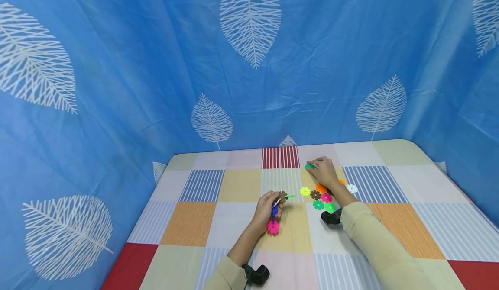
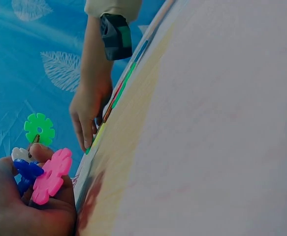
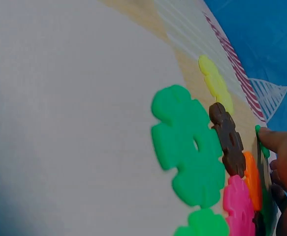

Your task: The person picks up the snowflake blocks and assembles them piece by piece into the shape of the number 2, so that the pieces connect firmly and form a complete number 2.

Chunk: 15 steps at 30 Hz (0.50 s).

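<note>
The left hand (image 1: 268, 207) grips a small chain of joined discs (image 1: 274, 212): a pink disc (image 1: 273, 227) hangs at the near end, blue ones sit in the middle under the fingers, and a brown disc (image 1: 281, 196) with a green one edge-on (image 1: 290, 195) stands at the far end. The chain's long axis runs roughly away from the person, tilted a little to the right, so its free far end points toward the loose pile.

The right hand (image 1: 323, 172) lies palm down on the surface (image 1: 234, 186), farther out and to the right of the left hand. Its fingertips press or pinch a green disc (image 1: 309, 167) at the far-left edge of the hand; the wrist view shows a fingertip on that disc's rim, but whether it is lifted off the cloth I cannot tell.

Between the two hands, nearer the right wrist, lie the loose discs: yellow (image 1: 305, 191), orange (image 1: 321, 188), brown (image 1: 315, 194), pink (image 1: 326, 197), two green (image 1: 318, 204) and a white one (image 1: 351, 188) off to the right. The green disc at the right fingertips lies up and right of the chain's far end, well apart from it; the right hand is the nearer one to it.
</note>
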{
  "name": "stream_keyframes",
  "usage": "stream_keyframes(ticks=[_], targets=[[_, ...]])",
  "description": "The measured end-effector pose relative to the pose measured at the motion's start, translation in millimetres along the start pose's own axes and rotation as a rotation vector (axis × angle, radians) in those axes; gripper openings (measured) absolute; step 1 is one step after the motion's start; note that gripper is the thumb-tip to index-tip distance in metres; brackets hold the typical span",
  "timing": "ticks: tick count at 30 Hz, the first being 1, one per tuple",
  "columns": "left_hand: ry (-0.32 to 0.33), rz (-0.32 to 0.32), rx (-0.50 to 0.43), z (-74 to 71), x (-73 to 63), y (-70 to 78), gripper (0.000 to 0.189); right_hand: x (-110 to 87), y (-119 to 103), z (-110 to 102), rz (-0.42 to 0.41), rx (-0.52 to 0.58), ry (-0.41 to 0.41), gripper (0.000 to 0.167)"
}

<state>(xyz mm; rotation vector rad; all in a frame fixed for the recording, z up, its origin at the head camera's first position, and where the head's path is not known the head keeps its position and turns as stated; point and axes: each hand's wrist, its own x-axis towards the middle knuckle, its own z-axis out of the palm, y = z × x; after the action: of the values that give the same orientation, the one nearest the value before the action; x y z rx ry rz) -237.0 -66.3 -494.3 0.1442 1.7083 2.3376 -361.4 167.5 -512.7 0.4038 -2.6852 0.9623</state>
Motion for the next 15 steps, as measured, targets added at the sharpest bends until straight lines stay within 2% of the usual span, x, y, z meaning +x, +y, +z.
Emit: stream_keyframes(ticks=[5, 12, 15], targets=[[0.031, 0.002, -0.011, -5.1, 9.4, -15.0, 0.023, 0.6, -2, 1, -0.005, -0.024, 0.035, 0.025], [0.03, 0.006, -0.004, -7.1, 11.8, -19.5, 0.023, -7.4, -4, 1, 0.058, 0.16, 0.071, 0.019], [0.029, 0.002, -0.005, -7.1, 11.9, -19.5, 0.023, -11.9, -4, 0, 0.061, 0.197, 0.092, 0.017]])
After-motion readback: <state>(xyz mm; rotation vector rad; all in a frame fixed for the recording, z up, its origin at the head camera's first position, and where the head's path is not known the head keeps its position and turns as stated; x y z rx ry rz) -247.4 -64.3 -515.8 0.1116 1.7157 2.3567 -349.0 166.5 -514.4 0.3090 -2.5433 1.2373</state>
